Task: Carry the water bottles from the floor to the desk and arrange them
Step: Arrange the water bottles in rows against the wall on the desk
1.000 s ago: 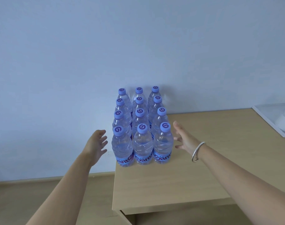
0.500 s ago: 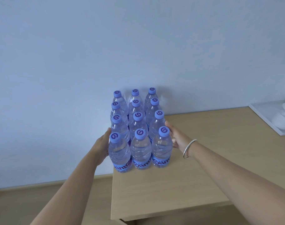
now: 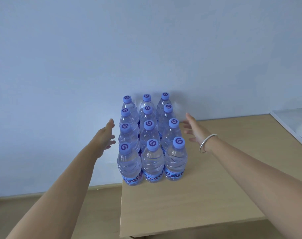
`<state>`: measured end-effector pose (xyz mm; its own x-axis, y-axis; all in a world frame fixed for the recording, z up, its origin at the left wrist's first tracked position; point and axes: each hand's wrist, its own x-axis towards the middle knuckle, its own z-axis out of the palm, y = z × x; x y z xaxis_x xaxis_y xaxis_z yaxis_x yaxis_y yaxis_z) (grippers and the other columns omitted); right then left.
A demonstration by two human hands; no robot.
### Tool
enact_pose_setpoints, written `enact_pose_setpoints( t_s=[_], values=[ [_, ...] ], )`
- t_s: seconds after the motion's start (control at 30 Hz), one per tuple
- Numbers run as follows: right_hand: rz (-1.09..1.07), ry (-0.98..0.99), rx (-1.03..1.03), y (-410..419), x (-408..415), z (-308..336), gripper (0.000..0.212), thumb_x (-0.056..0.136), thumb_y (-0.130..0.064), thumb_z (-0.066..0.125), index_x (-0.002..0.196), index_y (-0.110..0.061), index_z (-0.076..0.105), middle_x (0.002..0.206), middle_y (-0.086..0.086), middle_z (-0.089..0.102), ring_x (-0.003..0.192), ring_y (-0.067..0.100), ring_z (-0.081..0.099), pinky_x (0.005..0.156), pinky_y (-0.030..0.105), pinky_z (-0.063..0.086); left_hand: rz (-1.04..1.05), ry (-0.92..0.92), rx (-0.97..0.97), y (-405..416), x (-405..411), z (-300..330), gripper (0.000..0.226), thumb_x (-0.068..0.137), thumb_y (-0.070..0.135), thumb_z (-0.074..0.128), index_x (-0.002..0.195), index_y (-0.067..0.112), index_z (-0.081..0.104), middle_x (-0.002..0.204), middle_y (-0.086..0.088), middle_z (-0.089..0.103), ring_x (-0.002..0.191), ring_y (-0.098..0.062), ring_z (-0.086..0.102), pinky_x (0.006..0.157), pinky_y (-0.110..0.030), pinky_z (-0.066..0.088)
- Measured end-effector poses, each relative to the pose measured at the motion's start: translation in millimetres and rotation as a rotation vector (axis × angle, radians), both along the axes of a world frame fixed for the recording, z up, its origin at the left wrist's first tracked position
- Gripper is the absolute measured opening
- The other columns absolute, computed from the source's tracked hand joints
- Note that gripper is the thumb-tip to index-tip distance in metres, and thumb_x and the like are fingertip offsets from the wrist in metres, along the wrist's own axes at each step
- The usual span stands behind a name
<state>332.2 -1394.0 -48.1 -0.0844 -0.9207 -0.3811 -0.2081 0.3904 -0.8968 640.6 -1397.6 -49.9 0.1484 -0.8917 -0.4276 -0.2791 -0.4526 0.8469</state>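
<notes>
**Twelve bottles stand in a block on the table corner**

The water bottles [image 3: 151, 144] stand upright in three columns of four at the left rear corner of the table [image 3: 207, 195], against the wall [image 3: 146, 40]. The left hand [image 3: 104, 138] hovers beside the block's left side, fingers spread and holding nothing. The right hand [image 3: 194, 130], a bangle [image 3: 207, 143] on its wrist, hovers open on the right, apart from the bottles

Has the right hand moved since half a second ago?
Yes. The right hand was pressed against the bottle block; now it is open, off the bottles and farther toward the wall.
</notes>
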Motion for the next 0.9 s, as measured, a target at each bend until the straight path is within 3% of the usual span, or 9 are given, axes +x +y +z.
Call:
enact_pose_setpoints(
  t_s=[0.1, 0.23, 0.37, 0.47, 0.57, 0.67, 0.77, 0.83, 0.9],
  values=[
    [0.035, -0.029, 0.051, -16, 8, 7, 0.063, 0.086, -0.069, 0.026, 0.131, -0.030, 0.046, 0.128, -0.004, 0.046, 0.111, 0.018, 0.046, 0.096, 0.039, 0.033, -0.048, 0.067, 0.025, -14, -9, 8, 0.065, 0.092, 0.065, 0.020, 0.143, 0.027, 0.033, 0.137, -0.016, 0.046, 0.119, -0.032, 0.050, 0.105, -0.042, 0.035],
    [0.058, -0.086, 0.097, -25, 14, 8, 0.046, 0.086, -0.070, 0.025, 0.109, -0.041, 0.052, 0.102, -0.014, 0.052, 0.094, 0.011, 0.048, 0.091, 0.038, 0.031, -0.065, 0.184, 0.007, -21, -21, 13, 0.049, 0.094, 0.061, 0.023, 0.121, 0.026, 0.045, 0.104, -0.005, 0.066, 0.099, -0.026, 0.062, 0.093, -0.041, 0.045],
    [0.081, -0.149, 0.111, -35, 12, 7, 0.052, 0.086, -0.070, 0.025, 0.121, -0.038, 0.049, 0.106, -0.012, 0.056, 0.106, 0.015, 0.050, 0.099, 0.042, 0.033, -0.106, 0.106, -0.014, -23, -18, 6, 0.057, 0.092, 0.061, 0.032, 0.127, 0.021, 0.051, 0.117, -0.010, 0.065, 0.108, -0.030, 0.059, 0.103, -0.048, 0.041],
    [0.089, -0.169, 0.114, -39, 13, 8, 0.049, 0.086, -0.070, 0.027, 0.112, -0.037, 0.052, 0.113, -0.006, 0.060, 0.114, 0.019, 0.054, 0.106, 0.046, 0.034, -0.092, 0.081, -0.074, -22, -19, 4, 0.047, 0.091, 0.054, 0.043, 0.122, 0.020, 0.056, 0.111, -0.006, 0.067, 0.099, -0.024, 0.063, 0.092, -0.042, 0.049],
    [0.102, -0.151, 0.107, -41, 12, 8, 0.048, 0.086, -0.069, 0.028, 0.109, -0.035, 0.053, 0.109, -0.006, 0.062, 0.112, 0.019, 0.055, 0.104, 0.044, 0.037, -0.094, 0.108, -0.022, -26, -18, 9, 0.055, 0.086, 0.051, 0.057, 0.125, 0.014, 0.050, 0.101, -0.007, 0.067, 0.080, -0.021, 0.063, 0.073, -0.036, 0.052],
    [0.106, -0.124, 0.084, -44, 11, 7, 0.043, 0.088, -0.065, 0.032, 0.107, -0.034, 0.056, 0.106, -0.005, 0.062, 0.105, 0.017, 0.058, 0.100, 0.040, 0.041, -0.078, 0.067, 0.014, -33, -19, 11, 0.065, 0.081, 0.048, 0.065, 0.131, 0.014, 0.041, 0.107, -0.013, 0.065, 0.085, -0.026, 0.063, 0.071, -0.038, 0.053],
    [0.118, 0.011, -0.014, -46, 11, 3, 0.038, 0.091, -0.051, 0.042, 0.097, -0.021, 0.064, 0.106, 0.005, 0.066, 0.098, 0.019, 0.062, 0.102, 0.043, 0.043, -0.090, -0.004, -0.034, -35, -24, 10, 0.062, 0.084, 0.045, 0.062, 0.136, 0.017, 0.041, 0.107, -0.009, 0.064, 0.089, -0.025, 0.062, 0.071, -0.038, 0.052],
    [0.146, 0.055, -0.085, -48, 12, 1, 0.037, 0.094, -0.040, 0.043, 0.105, -0.013, 0.065, 0.105, 0.005, 0.066, 0.097, 0.018, 0.060, 0.103, 0.042, 0.043, -0.141, -0.059, -0.060, -36, -24, 9, 0.052, 0.086, 0.046, 0.059, 0.128, 0.016, 0.051, 0.096, -0.005, 0.066, 0.086, -0.024, 0.063, 0.074, -0.039, 0.053],
    [0.169, 0.084, -0.119, -48, 12, -1, 0.036, 0.096, -0.033, 0.044, 0.123, -0.013, 0.058, 0.121, 0.004, 0.061, 0.108, 0.016, 0.056, 0.104, 0.032, 0.040, -0.172, -0.103, -0.071, -36, -22, 11, 0.050, 0.086, 0.046, 0.060, 0.126, 0.017, 0.053, 0.097, -0.007, 0.066, 0.092, -0.028, 0.063, 0.080, -0.043, 0.053]
  ],
)
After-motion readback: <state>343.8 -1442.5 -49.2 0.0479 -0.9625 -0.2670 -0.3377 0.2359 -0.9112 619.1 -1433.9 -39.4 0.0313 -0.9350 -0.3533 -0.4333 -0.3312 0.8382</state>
